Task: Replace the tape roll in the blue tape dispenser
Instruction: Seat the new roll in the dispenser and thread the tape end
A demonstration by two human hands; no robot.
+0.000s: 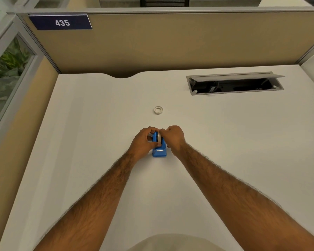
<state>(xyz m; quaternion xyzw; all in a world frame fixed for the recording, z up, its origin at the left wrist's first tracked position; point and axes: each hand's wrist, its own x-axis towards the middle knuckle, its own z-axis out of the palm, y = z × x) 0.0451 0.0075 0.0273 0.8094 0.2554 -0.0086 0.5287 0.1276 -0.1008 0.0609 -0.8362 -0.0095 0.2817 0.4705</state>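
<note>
A small blue tape dispenser (159, 152) stands on the white desk (98, 124) in the middle of the head view, its cutter end toward me. My left hand (143, 142) grips its left side. My right hand (175, 138) pinches a tape roll (159, 137) that sits in the top of the dispenser; only a pale sliver of it shows between the fingers. A second small white tape ring (158, 110) lies flat on the desk, farther away and apart from both hands.
An open grey cable hatch (234, 84) with a raised lid is set into the desk at the back right. Tan cubicle partitions (170, 42) close the back and left sides. A curved notch (121, 76) cuts the desk's rear edge.
</note>
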